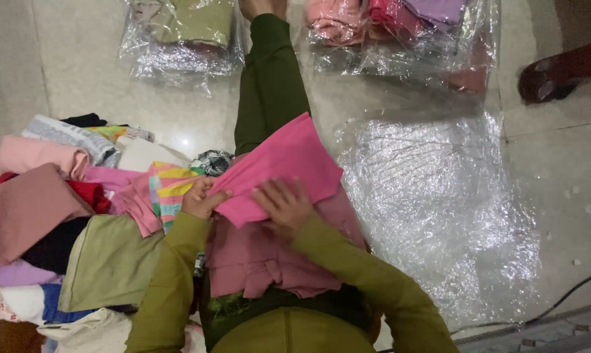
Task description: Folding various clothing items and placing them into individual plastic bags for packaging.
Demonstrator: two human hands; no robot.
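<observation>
We see our left hand (200, 198) pinching the near-left edge of a bright pink folded cloth (283, 165), its fingers curled shut on the fabric, while our right hand (283, 204) lies flat on the cloth's near edge, fingers spread and pressing down, not closed around anything. The cloth lies across our lap and leg, its long axis running from our left fingers up and away to the right, the far corner pointing away from us. Under our fingers sits a duller pink garment (269, 261), bunched on our lap. Just left of the left fingers is a heap of clothes (66, 209), too tangled to count, with a striped piece (171, 186) and an olive one (109, 261) nearest. Right of the right fingers one sheet of clear plastic (433, 209) spreads over the pale tiled floor (557, 176). Beyond the fingertips, past our green-trousered leg (269, 78), two clear bags of folded clothes (184, 33) (400, 29) rest on the tiles. At the far right, another person's foot (544, 78) shows.
</observation>
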